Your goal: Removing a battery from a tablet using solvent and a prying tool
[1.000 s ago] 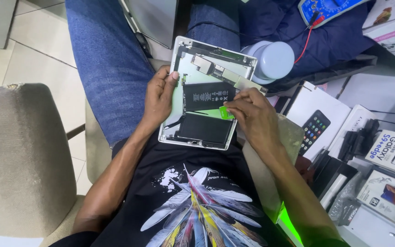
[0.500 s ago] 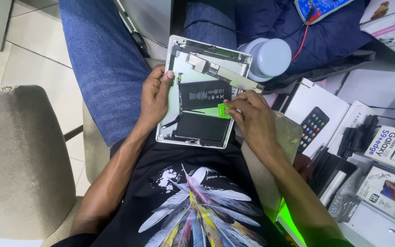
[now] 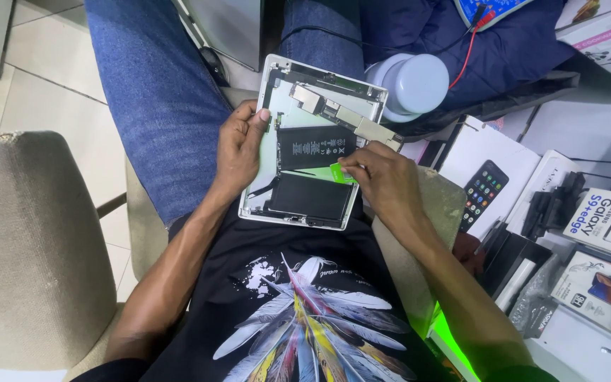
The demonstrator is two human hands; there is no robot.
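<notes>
an opened tablet shell [image 3: 288, 92] rests on the person's lap. the left hand [image 3: 238, 148] grips its left edge, thumb on the rim. the right hand [image 3: 383, 185] pinches a green plastic card [image 3: 339, 172] slid in between the two black battery cells [image 3: 314, 146].

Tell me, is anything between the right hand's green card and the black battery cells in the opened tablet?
Nothing visible. The right hand has the green card right at the seam between the two battery cells.
</notes>
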